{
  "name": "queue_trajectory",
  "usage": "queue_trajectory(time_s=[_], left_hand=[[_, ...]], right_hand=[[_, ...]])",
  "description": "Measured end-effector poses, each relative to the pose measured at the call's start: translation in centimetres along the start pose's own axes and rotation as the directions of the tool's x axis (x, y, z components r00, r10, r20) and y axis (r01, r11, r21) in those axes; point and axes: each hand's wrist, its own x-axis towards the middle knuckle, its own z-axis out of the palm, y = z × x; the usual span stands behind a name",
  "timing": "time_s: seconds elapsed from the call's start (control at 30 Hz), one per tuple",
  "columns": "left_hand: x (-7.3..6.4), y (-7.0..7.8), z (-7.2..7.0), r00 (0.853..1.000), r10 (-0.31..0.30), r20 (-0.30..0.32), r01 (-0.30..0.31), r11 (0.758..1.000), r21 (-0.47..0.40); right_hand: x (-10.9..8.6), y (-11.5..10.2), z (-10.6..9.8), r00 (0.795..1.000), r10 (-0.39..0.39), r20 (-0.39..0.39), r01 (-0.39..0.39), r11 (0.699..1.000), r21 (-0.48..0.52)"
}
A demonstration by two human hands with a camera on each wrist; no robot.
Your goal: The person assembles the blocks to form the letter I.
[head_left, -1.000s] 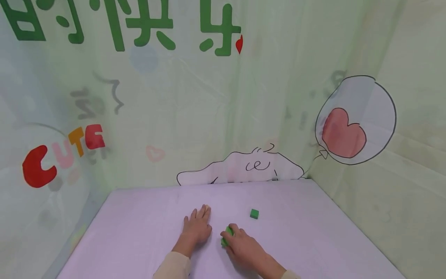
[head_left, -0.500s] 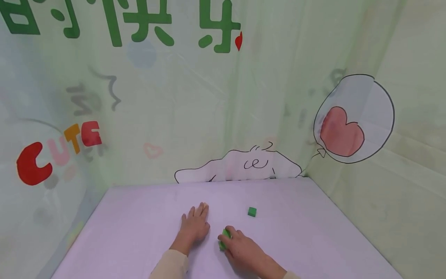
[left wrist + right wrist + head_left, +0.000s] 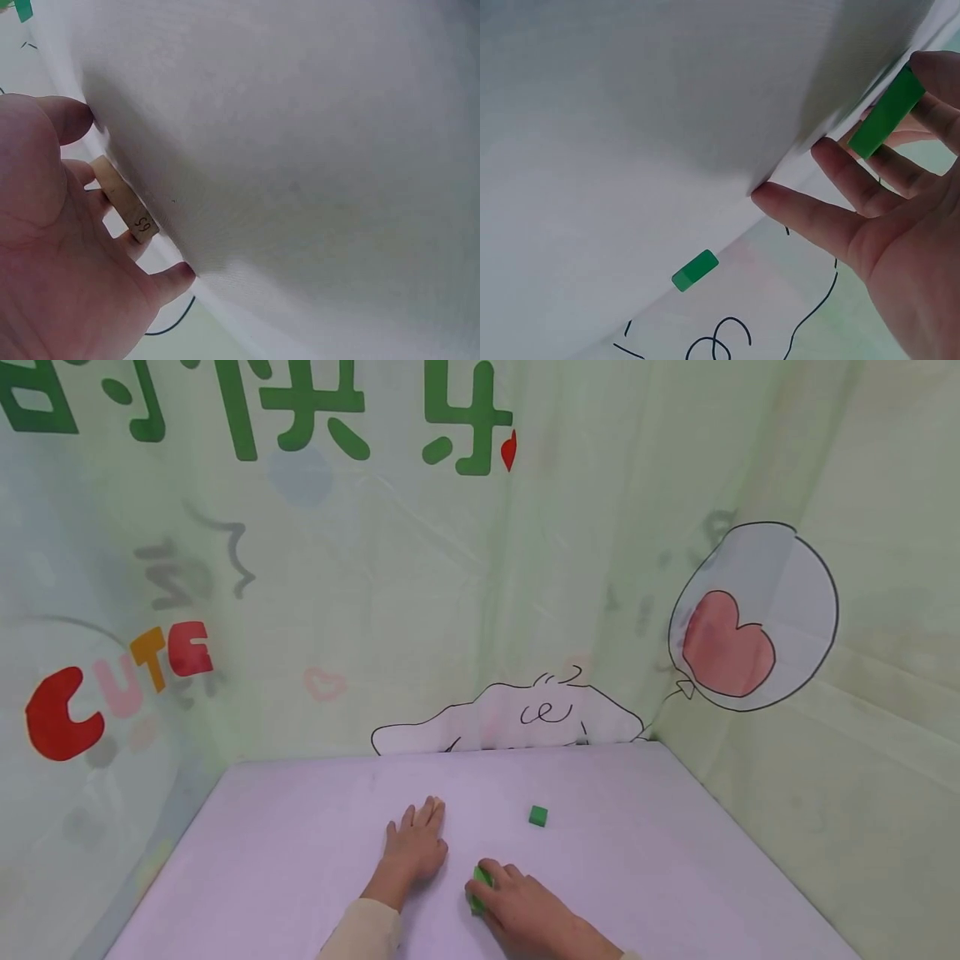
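My left hand (image 3: 415, 852) lies on the table with its fingers spread and mostly straight. Under its fingers is a small wooden block (image 3: 124, 196) with handwritten marks on its end, seen in the left wrist view; the head view shows only a pale bit by the fingertips. Nearer the body, my right hand (image 3: 525, 903) holds a green block (image 3: 889, 112) between thumb and fingers, low at the tabletop. Fingers partly cover this block in the head view. Beyond the right hand sits a small green cube-like block (image 3: 537, 816), touched by neither hand.
The pale lilac tabletop (image 3: 300, 827) ends at a back edge against a printed fabric wall (image 3: 420, 610). Fabric also hangs along the left and right sides, with a balloon drawing (image 3: 753, 618) on the right.
My right hand has drawn the green block a little toward the body. The left hand stays in place on the wooden block. The head view has shifted slightly.
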Motion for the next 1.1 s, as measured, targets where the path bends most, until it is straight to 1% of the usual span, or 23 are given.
queue_trajectory(time_s=[0.23, 0.53, 0.7, 0.97, 1.1], left_hand=[[0.1, 0.0, -0.1, 1.000, -0.005, 0.016, 0.005, 1.000, -0.004], [0.1, 0.0, -0.2, 1.000, -0.011, 0.025, 0.011, 1.000, 0.000], [0.0, 0.0, -0.4, 1.000, -0.009, 0.019, 0.009, 1.000, -0.009], [-0.1, 0.0, 0.0, 1.000, -0.004, 0.015, 0.004, 1.000, -0.026], [-0.1, 0.0, 0.1, 1.000, -0.004, 0.006, 0.004, 1.000, -0.030]], right_hand=[[-0.4, -0.1, 0.0, 1.000, -0.012, 0.025, 0.012, 1.000, 0.024], [-0.9, 0.1, 0.3, 0.998, -0.068, -0.006, 0.068, 0.998, 0.018], [-1.2, 0.0, 0.4, 0.996, -0.090, -0.011, 0.090, 0.996, 0.019], [-1.7, -0.2, 0.7, 0.995, -0.092, 0.047, 0.090, 0.994, 0.059], [-2.0, -0.1, 0.8, 0.993, -0.115, 0.028, 0.113, 0.992, 0.049]])
